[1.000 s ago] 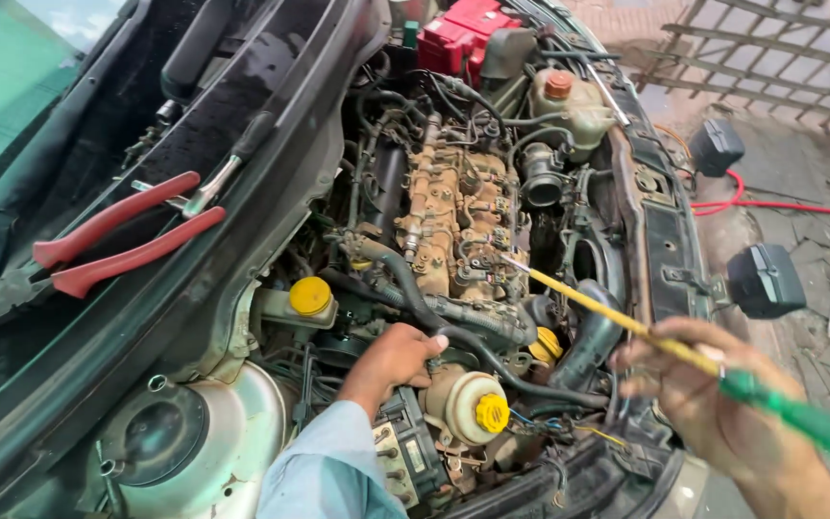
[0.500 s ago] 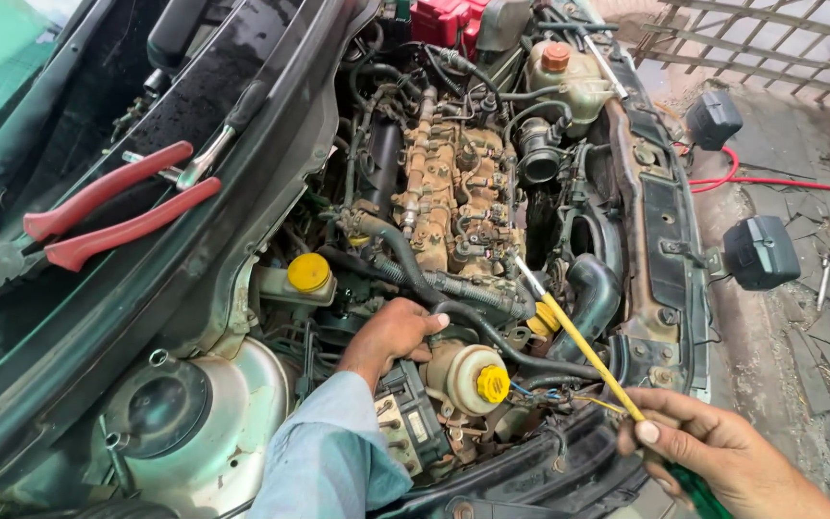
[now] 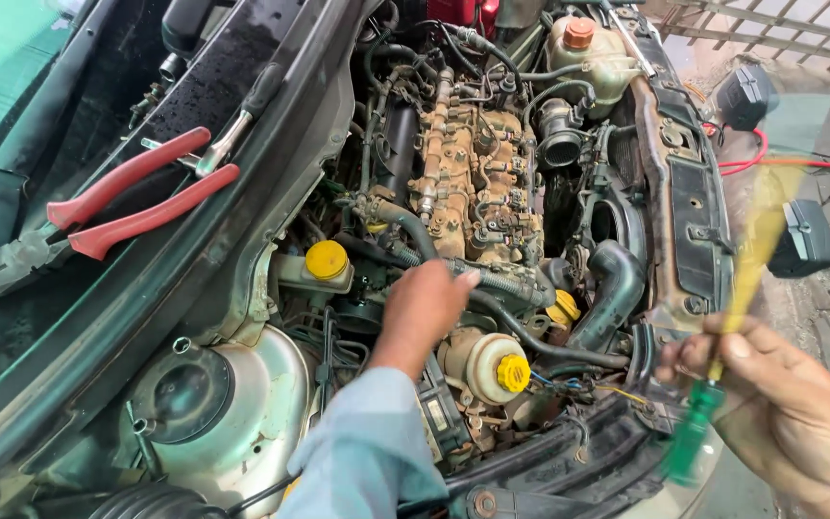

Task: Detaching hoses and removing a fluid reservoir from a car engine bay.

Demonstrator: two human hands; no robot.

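I look down into an open car engine bay. My left hand, in a light blue sleeve, rests on black hoses in the middle of the bay, fingers closed around a hose near a round cream reservoir with a yellow cap. My right hand is at the lower right, over the front edge of the car, gripping a screwdriver with a green handle and yellow shaft; the shaft points up and is blurred by motion. The rusty engine top lies beyond my left hand.
Red-handled pliers and a small wrench lie on the cowl at the left. Another yellow-capped reservoir, a coolant tank with an orange cap, a black intake hose, and red cable on the paved ground are in view.
My right hand pulled the screwdriver back out of the bay and swung its shaft upward to the right. My left hand stayed on the hoses.
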